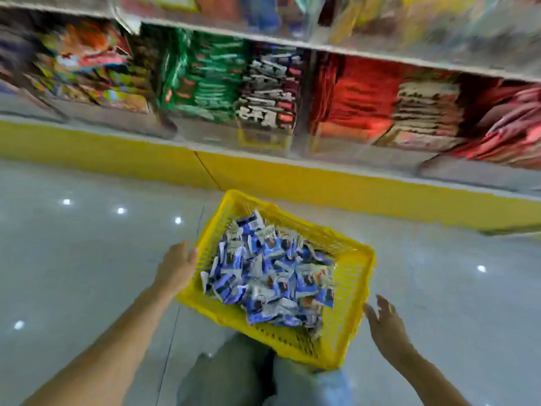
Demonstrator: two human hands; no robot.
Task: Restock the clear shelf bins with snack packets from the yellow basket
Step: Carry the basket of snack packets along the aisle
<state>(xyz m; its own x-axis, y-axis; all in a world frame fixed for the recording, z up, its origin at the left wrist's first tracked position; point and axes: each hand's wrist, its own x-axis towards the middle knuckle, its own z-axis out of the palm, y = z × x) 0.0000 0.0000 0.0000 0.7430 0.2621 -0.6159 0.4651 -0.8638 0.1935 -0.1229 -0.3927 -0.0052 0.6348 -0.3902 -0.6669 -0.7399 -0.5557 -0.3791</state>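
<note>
The yellow basket (348,291), a rectangular plastic lattice crate, sits on the glossy grey floor (87,244) at the near centre, against the person's knees (234,373). It is heaped with small crinkled blue-and-silver snack packets (272,271). The left hand (177,266) lies against its left wall, thumb at the rim; I cannot tell whether the fingers curl. The right hand (385,325) hovers just beside the right wall, fingers spread. Beyond, blurred clear shelf bins (351,104) hold green, black-and-white and red packets.
</note>
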